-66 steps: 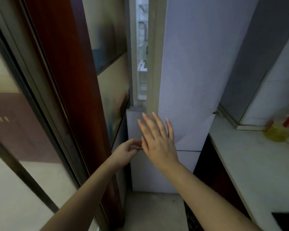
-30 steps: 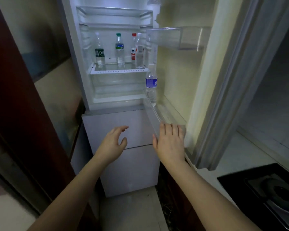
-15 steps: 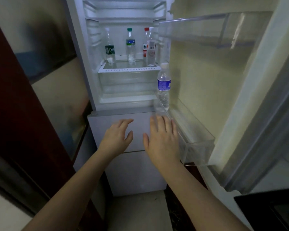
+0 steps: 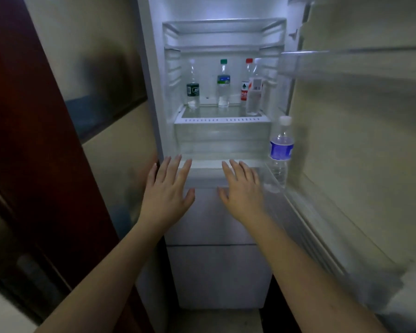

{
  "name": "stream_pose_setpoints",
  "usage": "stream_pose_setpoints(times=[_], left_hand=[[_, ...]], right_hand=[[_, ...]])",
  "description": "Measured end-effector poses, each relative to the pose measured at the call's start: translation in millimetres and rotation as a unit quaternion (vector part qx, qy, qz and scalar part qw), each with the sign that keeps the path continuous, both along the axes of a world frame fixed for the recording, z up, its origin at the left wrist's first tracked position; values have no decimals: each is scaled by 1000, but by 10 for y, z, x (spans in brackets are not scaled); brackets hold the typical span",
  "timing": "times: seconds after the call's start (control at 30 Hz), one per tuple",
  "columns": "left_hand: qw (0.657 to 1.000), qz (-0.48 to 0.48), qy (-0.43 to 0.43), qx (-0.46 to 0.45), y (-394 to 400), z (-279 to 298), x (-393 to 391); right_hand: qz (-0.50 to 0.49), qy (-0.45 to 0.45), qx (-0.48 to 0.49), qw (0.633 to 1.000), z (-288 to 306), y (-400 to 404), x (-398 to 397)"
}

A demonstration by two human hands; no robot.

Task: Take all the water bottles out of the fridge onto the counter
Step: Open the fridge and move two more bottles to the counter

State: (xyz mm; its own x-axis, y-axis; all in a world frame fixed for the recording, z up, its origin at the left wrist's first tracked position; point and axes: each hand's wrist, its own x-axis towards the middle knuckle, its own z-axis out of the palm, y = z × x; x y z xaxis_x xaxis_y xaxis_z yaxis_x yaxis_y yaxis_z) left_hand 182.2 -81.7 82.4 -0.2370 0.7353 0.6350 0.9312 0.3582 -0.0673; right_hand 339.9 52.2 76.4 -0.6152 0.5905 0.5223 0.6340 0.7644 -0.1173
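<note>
The fridge [image 4: 154,68] stands open and lit. On its glass shelf [image 4: 221,120] stand several water bottles: a dark-green-labelled bottle [image 4: 193,88] at the left, a green-capped bottle [image 4: 223,84] in the middle, a red-capped bottle [image 4: 246,81] and a white-labelled bottle [image 4: 254,91] at the right. A blue-labelled bottle [image 4: 280,152] stands in the lower door bin [image 4: 305,205]. My left hand [image 4: 168,191] and my right hand [image 4: 241,188] are raised below the shelf, fingers spread, holding nothing.
The open fridge door [image 4: 360,140] fills the right side, with a clear upper door bin [image 4: 346,63]. A clear crisper drawer [image 4: 222,140] sits under the shelf. Closed lower fridge drawers [image 4: 216,272] are below my hands. A dark red door frame [image 4: 34,140] stands at the left.
The fridge door has swung fully open from nearly shut. My view has moved closer to the fridge, and both hands have risen towards the compartment's lower edge with fingers spread.
</note>
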Motion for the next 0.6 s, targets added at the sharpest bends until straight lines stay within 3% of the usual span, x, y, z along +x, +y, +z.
stream_pose_setpoints(times=[0.37, 0.6], left_hand=[[999, -39, -34, -15, 856, 335, -751], [999, -39, -7, -27, 1448, 496, -937]], right_hand=[[-37, 25, 28, 999, 402, 684, -734], [-53, 37, 24, 998, 510, 1163, -1048]])
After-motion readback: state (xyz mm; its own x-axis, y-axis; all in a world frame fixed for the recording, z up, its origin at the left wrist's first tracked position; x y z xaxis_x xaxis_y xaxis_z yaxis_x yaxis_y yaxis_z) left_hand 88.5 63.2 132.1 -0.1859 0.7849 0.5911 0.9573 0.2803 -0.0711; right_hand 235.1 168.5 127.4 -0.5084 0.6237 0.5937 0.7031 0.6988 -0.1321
